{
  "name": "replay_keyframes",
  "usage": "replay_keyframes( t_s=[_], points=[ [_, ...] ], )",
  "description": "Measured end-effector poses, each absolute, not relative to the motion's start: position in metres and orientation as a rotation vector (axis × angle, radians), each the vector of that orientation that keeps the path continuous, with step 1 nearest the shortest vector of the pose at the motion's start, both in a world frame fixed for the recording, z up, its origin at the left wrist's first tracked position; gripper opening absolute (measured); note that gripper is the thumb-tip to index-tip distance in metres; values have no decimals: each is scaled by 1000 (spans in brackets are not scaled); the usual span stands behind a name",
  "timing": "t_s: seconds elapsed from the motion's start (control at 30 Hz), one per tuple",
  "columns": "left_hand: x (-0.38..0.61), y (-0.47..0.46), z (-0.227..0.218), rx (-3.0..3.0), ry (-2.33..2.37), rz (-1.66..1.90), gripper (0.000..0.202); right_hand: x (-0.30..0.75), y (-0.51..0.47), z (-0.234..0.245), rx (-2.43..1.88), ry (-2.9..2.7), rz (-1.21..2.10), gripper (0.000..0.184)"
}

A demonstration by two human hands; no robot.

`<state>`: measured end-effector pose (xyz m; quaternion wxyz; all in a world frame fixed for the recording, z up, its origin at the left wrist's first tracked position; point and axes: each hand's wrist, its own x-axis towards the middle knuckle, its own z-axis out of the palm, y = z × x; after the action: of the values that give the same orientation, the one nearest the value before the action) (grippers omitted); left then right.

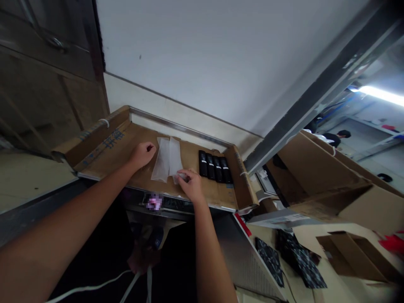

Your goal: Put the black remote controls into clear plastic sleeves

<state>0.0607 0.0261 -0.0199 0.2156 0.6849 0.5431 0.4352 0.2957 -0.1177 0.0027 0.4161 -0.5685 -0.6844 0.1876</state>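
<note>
A flattened cardboard sheet covers the work surface against the wall. On it lie two clear plastic bags side by side. My left hand rests closed in a loose fist just left of the bags, with nothing visible in it. My right hand pinches the near end of the right bag at its bottom corner. To the right of the bags, several black oblong devices lie in a row, apart from both hands.
Cardboard flaps stand up at the right and left ends of the sheet. Large open cartons and dark flat items sit lower right. White cables hang below. Another person is far off.
</note>
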Motion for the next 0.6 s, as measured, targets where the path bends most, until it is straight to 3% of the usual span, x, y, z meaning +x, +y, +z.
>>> replay_keyframes(
  t_s=[0.43, 0.6],
  points=[
    [59, 21, -18, 1894, 1442, 1272, 26, 312, -108, -7, -1459, -1038, 411, 28],
    [57, 17, -19, 1799, 1437, 1299, 27, 314, -111, 1, -1502, -1024, 369, 33]
  ],
)
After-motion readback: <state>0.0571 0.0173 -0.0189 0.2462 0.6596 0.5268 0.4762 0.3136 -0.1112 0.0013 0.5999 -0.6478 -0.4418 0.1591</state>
